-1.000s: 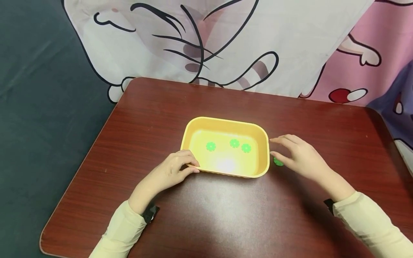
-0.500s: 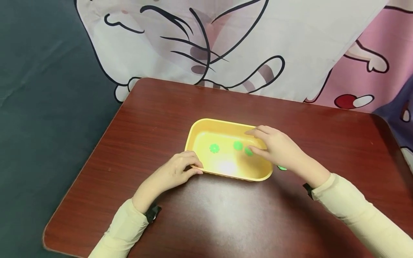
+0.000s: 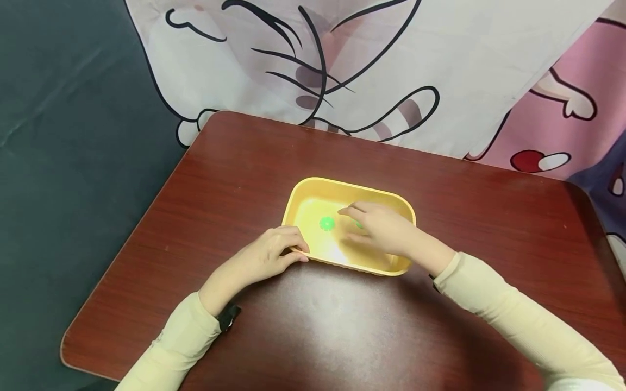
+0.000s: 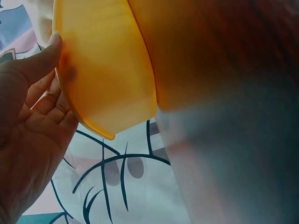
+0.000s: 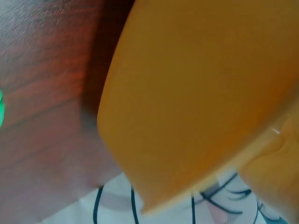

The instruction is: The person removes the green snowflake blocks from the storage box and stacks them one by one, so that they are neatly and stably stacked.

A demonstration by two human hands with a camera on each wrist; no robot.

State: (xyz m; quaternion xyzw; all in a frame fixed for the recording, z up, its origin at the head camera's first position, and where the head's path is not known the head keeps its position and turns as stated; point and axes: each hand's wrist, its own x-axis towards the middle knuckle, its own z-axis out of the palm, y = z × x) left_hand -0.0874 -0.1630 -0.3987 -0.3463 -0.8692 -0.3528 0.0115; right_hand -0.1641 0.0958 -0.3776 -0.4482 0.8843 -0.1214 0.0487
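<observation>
A yellow rectangular plastic tub (image 3: 352,191) stands on the table. My left hand (image 3: 266,255) grips its near-left rim, thumb outside and fingers inside; the left wrist view shows the thumb against the tub's outer wall (image 4: 103,65). Inside lies a green notched disc, like a flower-shaped plastic piece (image 3: 326,224). Part of a second green disc (image 3: 359,225) peeks out between the fingers and thumb of my right hand (image 3: 383,228). That hand reaches over the right rim into the tub, fingers extended and thumb apart. The third disc in the tub is hidden beneath it.
Outside the tub, the edge of another green disc (image 5: 1,108) shows in the right wrist view; the right forearm covers it in the head view. The reddish-brown table (image 3: 235,179) ends at a cartoon-printed cloth (image 3: 381,65) behind.
My right hand has moved left from beside the tub, over its right rim and down among the discs, covering some. My left hand keeps its grip on the rim.
</observation>
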